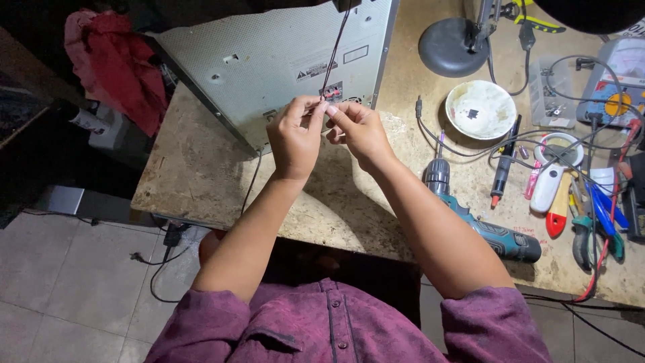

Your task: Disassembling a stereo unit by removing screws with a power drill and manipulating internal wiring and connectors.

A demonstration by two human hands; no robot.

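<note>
Both hands meet over the near edge of the grey metal case (269, 60) that lies on the surface (201, 168). The left hand (294, 138) and the right hand (359, 129) have their fingers pinched closed on the end of a thin dark wire (334, 54), which runs up from the fingertips across the case's back panel to the top of the view. The pinch sits just in front of a small terminal block on that panel. To the right lie a teal cordless drill (480, 222), a white bowl (481, 109), a lamp base (451, 47), a meter (615, 87) and assorted hand tools. A red cloth (111, 60) hangs at the far left.
</note>
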